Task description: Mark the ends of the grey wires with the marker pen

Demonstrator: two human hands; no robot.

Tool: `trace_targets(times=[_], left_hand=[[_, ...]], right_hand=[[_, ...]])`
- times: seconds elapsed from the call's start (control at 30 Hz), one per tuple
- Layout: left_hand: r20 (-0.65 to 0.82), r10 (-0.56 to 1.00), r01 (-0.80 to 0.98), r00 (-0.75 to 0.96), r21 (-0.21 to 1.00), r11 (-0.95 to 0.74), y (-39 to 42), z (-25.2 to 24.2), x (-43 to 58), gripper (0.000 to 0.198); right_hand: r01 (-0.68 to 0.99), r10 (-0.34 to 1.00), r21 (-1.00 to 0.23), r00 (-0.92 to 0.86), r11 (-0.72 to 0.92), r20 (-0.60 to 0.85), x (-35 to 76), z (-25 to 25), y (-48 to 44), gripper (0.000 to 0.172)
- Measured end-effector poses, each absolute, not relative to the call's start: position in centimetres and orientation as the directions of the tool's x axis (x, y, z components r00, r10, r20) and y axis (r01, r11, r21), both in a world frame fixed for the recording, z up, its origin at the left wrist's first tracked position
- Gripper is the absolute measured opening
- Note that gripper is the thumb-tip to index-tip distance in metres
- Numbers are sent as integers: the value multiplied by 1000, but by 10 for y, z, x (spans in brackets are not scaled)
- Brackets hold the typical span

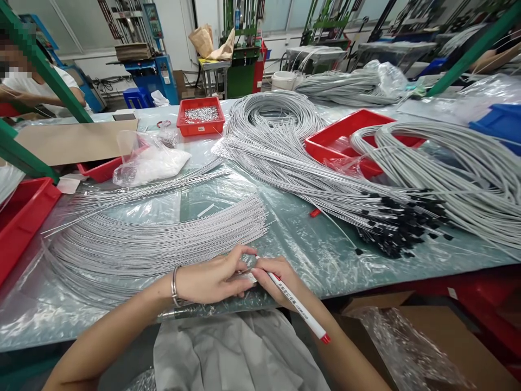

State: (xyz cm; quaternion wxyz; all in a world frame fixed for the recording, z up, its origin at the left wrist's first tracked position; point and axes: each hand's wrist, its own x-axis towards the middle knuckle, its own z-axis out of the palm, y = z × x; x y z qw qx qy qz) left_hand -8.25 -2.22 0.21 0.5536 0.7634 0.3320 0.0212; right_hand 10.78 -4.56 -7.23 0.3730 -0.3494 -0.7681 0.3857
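My right hand (pixel 279 279) is closed around a white marker pen (pixel 299 308) with a red end, its tip side toward my left hand. Beside it, my left hand (pixel 217 278) is closed on a small bundle of grey wires (pixel 247 277) near the table's front edge. The fingers partly hide that bundle, and the pen's tip is hard to make out between the hands. Just beyond my hands lies a wide fan of grey wires (pixel 171 241), curving off to the left with its cut ends at the right.
Large bundles of grey cable with black ends (pixel 394 222) lie to the right. At the back stands a red tray (pixel 201 130) of small metal parts; another red tray (pixel 362 127) is farther right. A plastic bag (pixel 150 163) rests left. A person (pixel 40 89) sits at far left.
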Motion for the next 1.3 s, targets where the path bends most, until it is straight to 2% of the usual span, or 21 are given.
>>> trace_targets(times=[0.07, 0.17, 0.33, 0.63, 0.73, 0.93, 1.1, 1.3], left_hand=[[-302, 553, 496, 777, 834, -242, -21, 3, -89, 33], [-294, 640, 556, 710, 792, -252, -23, 0, -93, 23], [-254, 742, 597, 621, 766, -238, -31, -4, -87, 25], [-91, 637, 490, 766, 724, -486, -30, -8, -88, 34], [-78, 613, 471, 786, 717, -513, -30, -8, -88, 33], [-275, 643, 582, 715, 744, -329, -34, -7, -84, 30], [-286, 658, 592, 697, 748, -301, -38, -8, -79, 32], [-345, 665, 551, 662, 826, -121, -35, -11, -76, 31]], right_hand=[[271, 822, -843, -486, 465, 298, 109, -72, -47, 35], [302, 819, -821, -488, 484, 303, 109, -70, -48, 36], [303, 818, -826, -498, 475, 288, 109, -69, -50, 36], [279, 810, -850, -530, 446, 251, 110, -72, -50, 34], [253, 799, -853, -538, 457, 268, 110, -72, -51, 34], [235, 799, -845, -515, 481, 311, 108, -72, -48, 35], [244, 813, -842, -484, 482, 325, 107, -73, -46, 36], [252, 842, -854, -435, 455, 320, 107, -73, -48, 35]])
